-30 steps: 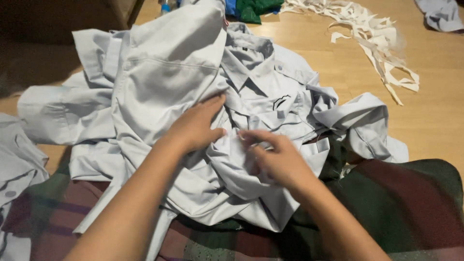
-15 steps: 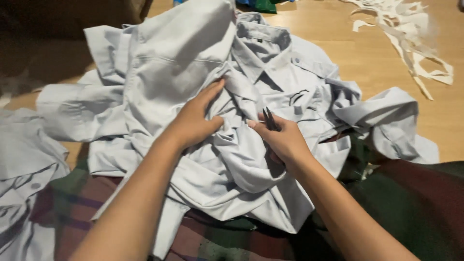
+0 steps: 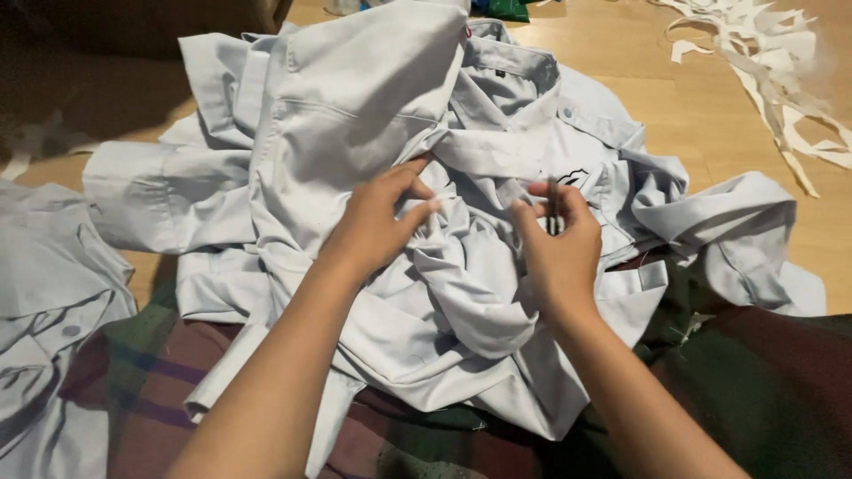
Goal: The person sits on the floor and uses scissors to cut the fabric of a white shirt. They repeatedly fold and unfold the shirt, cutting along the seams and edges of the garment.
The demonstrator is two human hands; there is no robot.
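**Two hands worked in a heap of pale blue shirts**

A crumpled pile of pale grey-blue cotton shirts [image 3: 355, 115] lay across the middle of the view, partly on a light wooden floor [image 3: 701, 98] and partly on a dark plaid blanket in maroon and green [image 3: 763, 381] that covered the near ground. The left hand [image 3: 377, 222] rested on the bunched cloth at the centre of the pile, its fingers bent and pinching a fold of the fabric, the thumb pressed against the forefinger. The right hand [image 3: 559, 244] was just beside it, a short gap of wrinkled cloth between them. Its fingers were curled closed around a small thin dark tool [image 3: 552, 208] that stood upright between thumb and fingertips; what kind of tool it was could not be told. Just beyond that hand, a small dark embroidered badge [image 3: 574, 177] showed on the shirt front, beside an open collar [image 3: 515, 66].

A long sleeve with a buttoned cuff [image 3: 151, 191] stretched out to the left of the pile, and another sleeve [image 3: 728, 222] curled off to the right. A further pale blue garment [image 3: 49, 302] lay at the left edge, on the blanket. Scraps of white cut cloth strips [image 3: 772, 62] were strewn on the floor at the upper right, well apart from both hands.
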